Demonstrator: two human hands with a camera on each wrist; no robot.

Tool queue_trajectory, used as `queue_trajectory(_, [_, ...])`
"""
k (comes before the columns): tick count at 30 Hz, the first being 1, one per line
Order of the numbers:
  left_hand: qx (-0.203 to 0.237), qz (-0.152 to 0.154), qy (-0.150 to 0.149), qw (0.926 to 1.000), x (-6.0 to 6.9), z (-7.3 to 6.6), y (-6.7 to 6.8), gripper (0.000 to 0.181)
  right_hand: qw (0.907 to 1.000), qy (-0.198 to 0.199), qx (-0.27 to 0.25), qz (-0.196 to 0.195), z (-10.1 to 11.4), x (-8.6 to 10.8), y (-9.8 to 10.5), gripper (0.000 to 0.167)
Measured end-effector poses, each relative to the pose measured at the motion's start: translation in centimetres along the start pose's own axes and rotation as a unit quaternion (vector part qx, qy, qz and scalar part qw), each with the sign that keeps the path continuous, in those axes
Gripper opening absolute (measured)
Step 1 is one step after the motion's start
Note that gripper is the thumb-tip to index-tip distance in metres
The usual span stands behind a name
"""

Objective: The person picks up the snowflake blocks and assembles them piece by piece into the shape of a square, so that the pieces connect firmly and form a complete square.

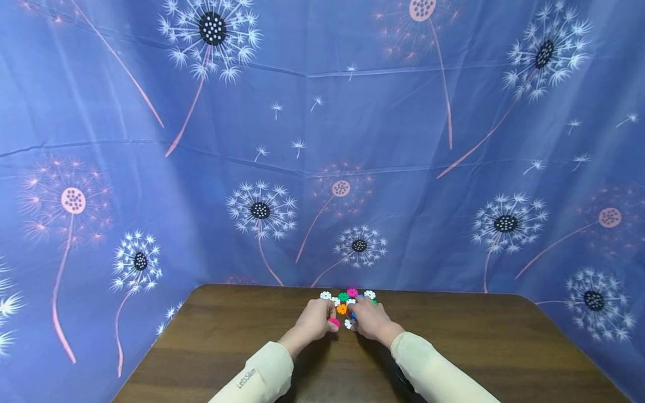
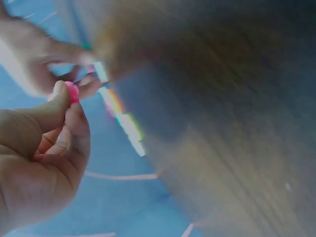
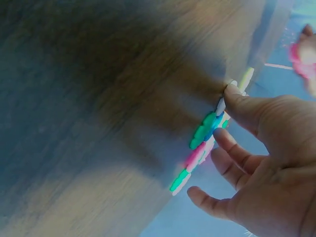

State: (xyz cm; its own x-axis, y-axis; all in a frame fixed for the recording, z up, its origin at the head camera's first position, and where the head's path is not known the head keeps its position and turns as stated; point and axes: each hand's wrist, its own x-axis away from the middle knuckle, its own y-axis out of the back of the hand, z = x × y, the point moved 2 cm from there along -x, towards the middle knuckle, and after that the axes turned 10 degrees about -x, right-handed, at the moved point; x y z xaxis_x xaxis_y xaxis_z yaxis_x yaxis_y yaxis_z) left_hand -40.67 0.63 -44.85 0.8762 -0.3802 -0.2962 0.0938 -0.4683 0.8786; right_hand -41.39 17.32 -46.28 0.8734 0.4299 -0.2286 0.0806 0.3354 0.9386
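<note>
My left hand (image 1: pixel 316 320) pinches a pink flower-shaped plastic piece (image 1: pixel 334 323) between thumb and fingertips. In the left wrist view that pink piece (image 2: pixel 72 92) is held up, clear of the table. My right hand (image 1: pixel 372 318) is over the right side of a loose group of flower-shaped pieces on the table. In the right wrist view its fingers are spread and its thumb tip is at a white piece (image 3: pixel 220 106). Green (image 3: pixel 203 130) and pink (image 3: pixel 195 156) pieces are close by its fingers. The hand partly hides a blue piece (image 1: pixel 354 316).
More flower pieces lie around the hands: orange (image 1: pixel 341 309), green (image 1: pixel 344 296), pink (image 1: pixel 352 292) and several white ones (image 1: pixel 325 295). The brown wooden table (image 1: pixel 211 347) has its far edge just behind them, against a blue dandelion-print cloth (image 1: pixel 403 224).
</note>
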Motion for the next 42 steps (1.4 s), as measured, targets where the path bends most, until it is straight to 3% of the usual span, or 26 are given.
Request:
queue_trajectory(2, [0.058, -0.011, -0.015, 0.9982, 0.8, -0.1, 1.1, 0.034, 1.0000, -0.007, 0.002, 0.004, 0.1, 0.0, 0.0, 0.025])
queue_trajectory(5, [0.147, -0.020, -0.010, 0.9889, 2.1, -0.5, 3.0, 0.024, 0.9998, -0.017, 0.005, 0.012, 0.1, -0.1, 0.1, 0.025])
queue_trajectory(10, [0.230, -0.022, 0.009, 0.9730, 4.2, -1.3, 5.8, 0.016, 0.9991, -0.027, -0.009, 0.032, 0.0, -0.2, 0.1, 0.024])
queue_trajectory(14, [0.256, -0.015, 0.015, 0.9665, 5.5, -2.3, 7.2, 0.014, 0.9984, -0.029, -0.029, 0.038, -0.3, -0.1, 0.3, 0.026])
queue_trajectory(19, [0.277, -0.018, -0.001, 0.9608, 6.5, -3.4, 8.3, 0.013, 0.9974, -0.016, -0.062, 0.031, -0.8, 0.4, 0.6, 0.032])
queue_trajectory(29, [0.262, -0.031, 0.004, 0.9647, 6.8, -3.1, 8.5, 0.013, 0.9880, 0.018, -0.154, 0.004, -0.9, 2.1, 1.0, 0.037])
queue_trajectory(32, [0.262, -0.032, 0.006, 0.9646, 6.7, -3.1, 8.4, 0.013, 0.9806, 0.009, -0.196, 0.005, -1.2, 2.4, 1.3, 0.030])
queue_trajectory(36, [0.248, -0.039, 0.002, 0.9680, 6.6, -3.2, 8.3, 0.014, 0.9636, -0.008, -0.266, 0.023, -1.2, 3.1, 1.8, 0.014])
queue_trajectory(39, [0.230, -0.048, -0.007, 0.9719, 6.6, -3.2, 8.1, 0.014, 0.9396, -0.007, -0.340, 0.034, -0.6, 3.8, 2.4, 0.004])
queue_trajectory(42, [0.209, -0.054, -0.013, 0.9763, 6.7, -3.3, 7.8, 0.015, 0.9151, -0.008, -0.402, 0.036, 0.5, 4.8, 3.2, 0.008])
